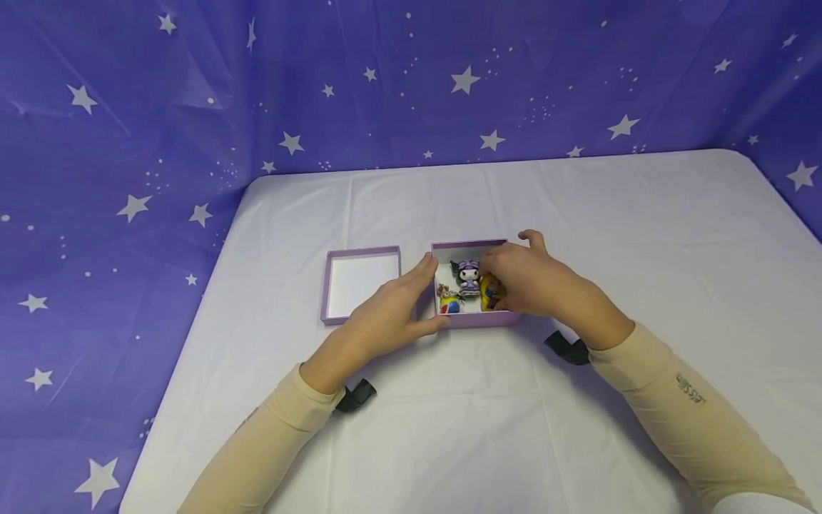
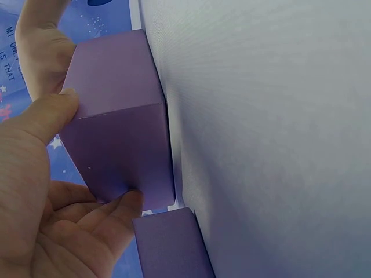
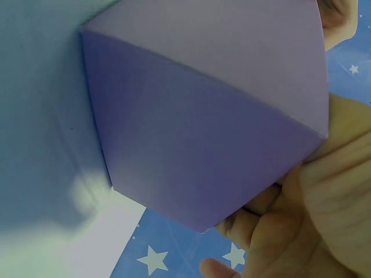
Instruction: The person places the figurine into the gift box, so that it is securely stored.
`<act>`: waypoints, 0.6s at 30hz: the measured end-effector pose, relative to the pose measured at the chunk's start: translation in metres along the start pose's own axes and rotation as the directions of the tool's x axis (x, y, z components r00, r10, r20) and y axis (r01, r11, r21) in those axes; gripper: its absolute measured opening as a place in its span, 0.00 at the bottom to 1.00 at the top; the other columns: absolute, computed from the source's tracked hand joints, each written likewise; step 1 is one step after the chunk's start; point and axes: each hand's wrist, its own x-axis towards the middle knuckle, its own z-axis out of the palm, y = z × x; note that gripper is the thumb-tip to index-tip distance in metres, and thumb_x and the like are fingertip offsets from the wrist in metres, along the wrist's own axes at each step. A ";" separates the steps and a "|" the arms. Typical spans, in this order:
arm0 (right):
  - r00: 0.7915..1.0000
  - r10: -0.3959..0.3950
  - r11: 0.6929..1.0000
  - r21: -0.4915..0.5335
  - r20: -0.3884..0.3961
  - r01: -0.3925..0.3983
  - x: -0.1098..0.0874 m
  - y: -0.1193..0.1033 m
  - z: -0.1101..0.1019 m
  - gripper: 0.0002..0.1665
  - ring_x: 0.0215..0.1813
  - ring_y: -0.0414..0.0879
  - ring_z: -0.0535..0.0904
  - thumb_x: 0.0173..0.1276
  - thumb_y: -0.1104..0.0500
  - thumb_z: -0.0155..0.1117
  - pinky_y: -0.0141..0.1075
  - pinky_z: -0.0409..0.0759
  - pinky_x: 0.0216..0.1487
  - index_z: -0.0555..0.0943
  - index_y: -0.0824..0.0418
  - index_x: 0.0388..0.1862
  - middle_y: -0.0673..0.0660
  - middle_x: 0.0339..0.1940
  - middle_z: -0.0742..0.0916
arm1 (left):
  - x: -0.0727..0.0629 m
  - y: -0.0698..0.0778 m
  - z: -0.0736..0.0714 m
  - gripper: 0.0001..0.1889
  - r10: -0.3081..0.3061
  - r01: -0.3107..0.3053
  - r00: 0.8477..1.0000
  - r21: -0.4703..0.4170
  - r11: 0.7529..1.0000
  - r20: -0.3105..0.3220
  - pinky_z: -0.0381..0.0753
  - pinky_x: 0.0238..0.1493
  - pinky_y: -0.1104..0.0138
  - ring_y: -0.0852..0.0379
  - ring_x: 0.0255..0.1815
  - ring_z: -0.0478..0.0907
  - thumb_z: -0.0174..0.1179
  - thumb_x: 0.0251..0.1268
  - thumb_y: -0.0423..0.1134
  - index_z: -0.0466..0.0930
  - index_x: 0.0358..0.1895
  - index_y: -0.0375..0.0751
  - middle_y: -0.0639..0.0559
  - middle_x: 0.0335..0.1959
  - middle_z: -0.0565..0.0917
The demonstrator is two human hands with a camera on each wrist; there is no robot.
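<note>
A purple box with a white inside stands on the table, holding several small figurines. My left hand grips its left end, thumb at the front corner and fingers along the side wall. Over the right wall, my right hand reaches in and pinches a yellow figurine, partly covered by the fingers. Beside that one stands a black-and-lilac figurine. A yellow, red and blue figurine sits in the front left corner. Both wrist views show only the box's outer walls.
The purple box lid, white inside, lies upturned just left of the box, partly behind my left hand. A white cloth covers the table. Purple star-printed sheeting hangs behind and at the sides. Black straps show under both wrists.
</note>
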 end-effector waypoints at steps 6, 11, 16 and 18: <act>1.000 -0.011 0.999 0.042 0.003 0.010 -0.002 0.001 -0.002 0.28 0.53 0.47 0.78 0.48 0.55 0.82 0.65 0.48 0.65 0.83 0.57 0.49 0.51 0.46 0.86 | 0.000 0.001 0.000 0.49 -0.003 0.003 1.000 -0.001 1.000 0.010 0.60 0.70 0.62 0.48 0.73 0.57 0.62 0.63 0.59 0.51 0.75 0.30 0.39 0.76 0.52; 0.991 -0.041 0.990 0.125 -0.128 0.058 -0.005 -0.002 -0.004 0.26 0.50 0.47 0.80 0.56 0.49 0.77 0.63 0.52 0.64 0.83 0.59 0.50 0.52 0.45 0.86 | 0.000 0.002 0.000 0.49 -0.005 0.004 1.000 0.010 1.000 0.014 0.59 0.70 0.62 0.47 0.73 0.57 0.62 0.63 0.59 0.50 0.76 0.30 0.38 0.76 0.52; 0.923 -0.132 0.948 0.226 -0.362 0.224 -0.006 -0.020 -0.004 0.25 0.51 0.48 0.81 0.61 0.52 0.73 0.56 0.64 0.61 0.80 0.61 0.55 0.54 0.49 0.86 | -0.001 0.001 0.000 0.50 0.008 -0.009 1.000 0.027 1.000 0.023 0.60 0.70 0.62 0.47 0.73 0.56 0.63 0.63 0.58 0.48 0.76 0.30 0.38 0.77 0.50; 0.889 -0.179 0.910 0.274 -0.422 0.313 -0.006 -0.031 -0.004 0.30 0.55 0.48 0.79 0.63 0.51 0.71 0.51 0.68 0.62 0.77 0.63 0.60 0.55 0.54 0.84 | -0.001 0.000 0.000 0.51 0.024 -0.025 1.000 0.014 1.000 0.018 0.64 0.68 0.62 0.48 0.71 0.62 0.64 0.62 0.57 0.47 0.77 0.33 0.39 0.77 0.54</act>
